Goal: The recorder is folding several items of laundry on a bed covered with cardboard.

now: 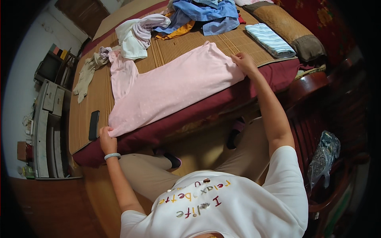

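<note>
A pale pink long-sleeved shirt point(170, 87) lies spread sideways along the near edge of a bed covered with a bamboo mat point(93, 85). My left hand point(107, 141), with a light bangle at the wrist, pinches its near left corner. At the shirt's right end, my right hand point(243, 63) grips the edge with the fingers closed. One sleeve reaches away from me on the left, its far end beside a bunched beige garment point(90, 71). Just left of my left hand rests a black phone point(94, 125).
White point(133, 41), blue point(214, 18) and orange clothes point(176, 31) lie heaped at the back. A folded striped garment point(270, 39) sits by a brown pillow point(285, 27). To my right stands a dark wooden chair point(301, 135) bearing a clear plastic bag point(323, 158). Grey drawers point(49, 97) stand left.
</note>
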### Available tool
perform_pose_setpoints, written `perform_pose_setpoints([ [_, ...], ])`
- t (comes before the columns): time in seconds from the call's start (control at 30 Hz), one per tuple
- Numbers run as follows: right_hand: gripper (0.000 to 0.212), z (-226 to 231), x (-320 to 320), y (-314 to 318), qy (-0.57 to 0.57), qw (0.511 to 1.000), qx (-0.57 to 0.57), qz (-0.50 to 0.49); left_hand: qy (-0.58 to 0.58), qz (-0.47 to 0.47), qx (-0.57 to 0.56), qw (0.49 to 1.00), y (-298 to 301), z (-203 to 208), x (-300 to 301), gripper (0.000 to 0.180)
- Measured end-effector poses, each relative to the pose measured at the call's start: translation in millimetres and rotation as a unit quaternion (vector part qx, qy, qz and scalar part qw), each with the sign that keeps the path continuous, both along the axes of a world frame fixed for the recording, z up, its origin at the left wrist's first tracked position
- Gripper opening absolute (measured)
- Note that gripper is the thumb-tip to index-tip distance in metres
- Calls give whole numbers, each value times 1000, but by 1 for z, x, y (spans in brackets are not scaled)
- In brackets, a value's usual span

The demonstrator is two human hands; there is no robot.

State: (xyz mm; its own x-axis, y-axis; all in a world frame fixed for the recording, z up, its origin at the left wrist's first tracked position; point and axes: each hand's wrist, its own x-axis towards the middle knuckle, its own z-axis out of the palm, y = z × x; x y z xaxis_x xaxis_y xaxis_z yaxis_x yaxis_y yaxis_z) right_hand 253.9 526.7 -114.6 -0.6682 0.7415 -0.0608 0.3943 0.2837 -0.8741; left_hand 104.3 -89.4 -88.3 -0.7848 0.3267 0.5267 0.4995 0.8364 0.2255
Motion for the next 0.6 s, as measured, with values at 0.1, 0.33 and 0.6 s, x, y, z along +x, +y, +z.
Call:
perform_pose_setpoints([
  [0.1, 32, -3, -4, -17, 7, 976, 214, 41, 12, -9, -25, 1000, -4, 1, -10, 32],
  [0.33, 21, 5, -2, 7, -142, 962, 232, -27, 43, 62, -114, 991, -23, -2, -5, 30],
  [0.6, 31, 7, -78, 5, -8, 984, 178, -5, -4, 90, -197, 976, 27, 50, 5, 26],
])
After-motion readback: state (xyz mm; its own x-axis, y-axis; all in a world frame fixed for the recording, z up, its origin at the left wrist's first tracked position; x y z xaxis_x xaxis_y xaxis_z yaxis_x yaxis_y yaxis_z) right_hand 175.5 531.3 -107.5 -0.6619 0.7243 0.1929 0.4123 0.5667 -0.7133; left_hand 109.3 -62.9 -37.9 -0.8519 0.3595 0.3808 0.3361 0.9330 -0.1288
